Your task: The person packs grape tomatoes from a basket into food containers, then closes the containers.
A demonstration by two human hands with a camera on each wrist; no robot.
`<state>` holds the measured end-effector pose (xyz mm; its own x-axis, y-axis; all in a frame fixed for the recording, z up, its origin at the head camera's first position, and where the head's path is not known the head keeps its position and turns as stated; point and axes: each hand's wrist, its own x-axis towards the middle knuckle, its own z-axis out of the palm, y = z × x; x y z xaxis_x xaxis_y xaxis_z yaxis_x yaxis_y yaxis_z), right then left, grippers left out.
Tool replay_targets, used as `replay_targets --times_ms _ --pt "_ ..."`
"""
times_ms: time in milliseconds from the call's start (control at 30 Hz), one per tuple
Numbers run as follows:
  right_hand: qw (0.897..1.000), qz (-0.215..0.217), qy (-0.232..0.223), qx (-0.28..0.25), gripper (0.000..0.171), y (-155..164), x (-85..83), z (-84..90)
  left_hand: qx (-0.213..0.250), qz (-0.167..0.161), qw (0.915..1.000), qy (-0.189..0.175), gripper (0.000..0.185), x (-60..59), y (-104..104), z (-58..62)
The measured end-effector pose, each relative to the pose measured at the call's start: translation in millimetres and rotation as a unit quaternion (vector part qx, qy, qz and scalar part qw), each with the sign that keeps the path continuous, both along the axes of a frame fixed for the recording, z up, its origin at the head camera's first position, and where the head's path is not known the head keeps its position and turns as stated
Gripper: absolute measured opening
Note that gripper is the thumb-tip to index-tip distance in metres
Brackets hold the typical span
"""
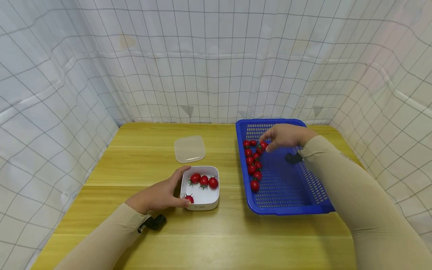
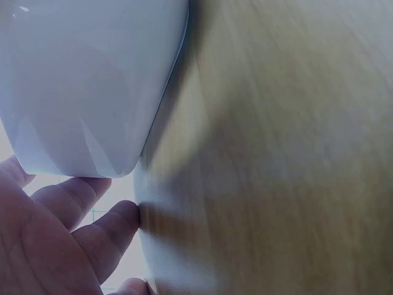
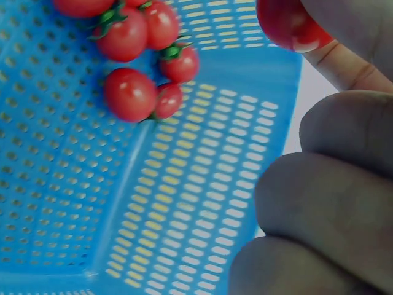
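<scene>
A white square container (image 1: 210,206) with several cherry tomatoes (image 1: 204,180) inside stands on the wooden table. My left hand (image 1: 164,194) grips it from the left, thumb at the near side and fingers at the far corner. In the left wrist view, fingertips (image 2: 92,185) lie against the container's wall (image 2: 80,92). Over the blue basket (image 1: 247,187), my right hand (image 1: 285,135) pinches a cherry tomato (image 1: 263,144) between thumb and fingers. The same held tomato (image 3: 288,26) shows at the top of the right wrist view. More tomatoes (image 1: 251,169) lie along the basket's left side.
A translucent square lid (image 1: 190,149) lies flat on the table (image 1: 148,150) behind the container. The basket stands to the container's right with a gap between them. Gridded white curtains (image 1: 209,67) enclose the table's back and sides.
</scene>
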<state>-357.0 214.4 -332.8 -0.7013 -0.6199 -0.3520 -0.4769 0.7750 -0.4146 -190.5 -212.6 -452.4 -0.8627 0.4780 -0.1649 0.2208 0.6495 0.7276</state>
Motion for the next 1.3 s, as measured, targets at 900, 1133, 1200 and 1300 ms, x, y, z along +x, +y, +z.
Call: replay_targets --times_ms 900,1133,1200,1300 --pt "0.997 0.075 0.029 0.002 0.036 -59 22.7 34.6 -0.023 0.009 0.9997 -0.001 0.112 0.6 1 2.0" --pt "0.997 0.075 0.021 0.012 0.039 -76 27.7 38.9 -0.013 0.006 0.9999 -0.001 0.112 0.8 1 3.3" --pt "0.996 0.082 0.022 0.014 0.037 -80 29.0 40.0 -0.013 0.005 0.9999 0.0 0.112 0.8 1 3.5" --pt "0.995 0.095 0.02 0.012 0.035 -86 29.9 39.8 -0.013 0.006 0.9999 -0.001 0.113 1.0 1 3.6"
